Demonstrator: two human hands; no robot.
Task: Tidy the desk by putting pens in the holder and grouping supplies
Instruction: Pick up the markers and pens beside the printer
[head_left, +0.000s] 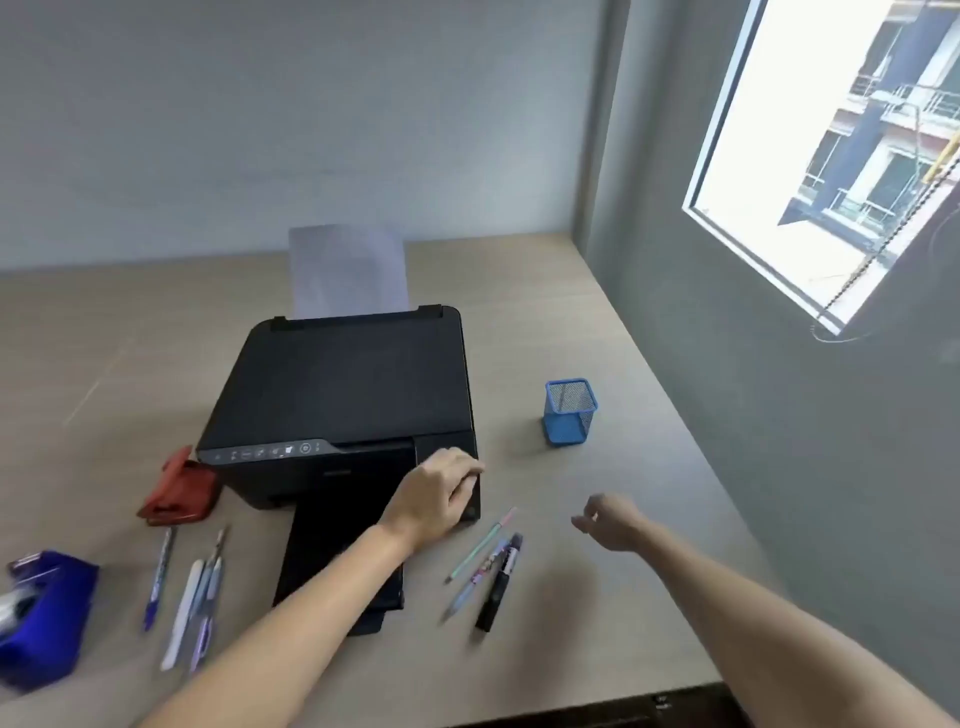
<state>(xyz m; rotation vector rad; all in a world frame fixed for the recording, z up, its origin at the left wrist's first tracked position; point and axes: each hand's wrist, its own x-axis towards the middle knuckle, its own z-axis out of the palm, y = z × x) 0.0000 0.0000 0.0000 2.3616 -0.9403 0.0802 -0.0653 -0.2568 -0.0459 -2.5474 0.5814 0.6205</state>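
A person's left hand (434, 493) rests on the front right corner of a black printer (343, 395), fingers curled over its edge, holding nothing else. The right hand (613, 522) hovers above the pale wood-grain table (571, 312), loosely half open and empty, fingers bent. Between the two hands lie three pens side by side, their long axes running from near-left to far-right: a thin mint and pink pencil (480, 545), a patterned pen (475, 582) and a thick black marker (498, 584). To the left of the printer's extended tray lie more pens pointing mostly away from the viewer: a blue pen (158, 579) alone, then a white pen (182, 613) beside a cluster of pale blue pens (208, 597), touching or nearly so. A square blue wire-mesh holder (569, 410) stands upright and empty, right of the printer. A red hole punch (179, 491) sits just beside the printer's left front corner, and a glossy blue tape dispenser (41, 618) sits at the far left edge.
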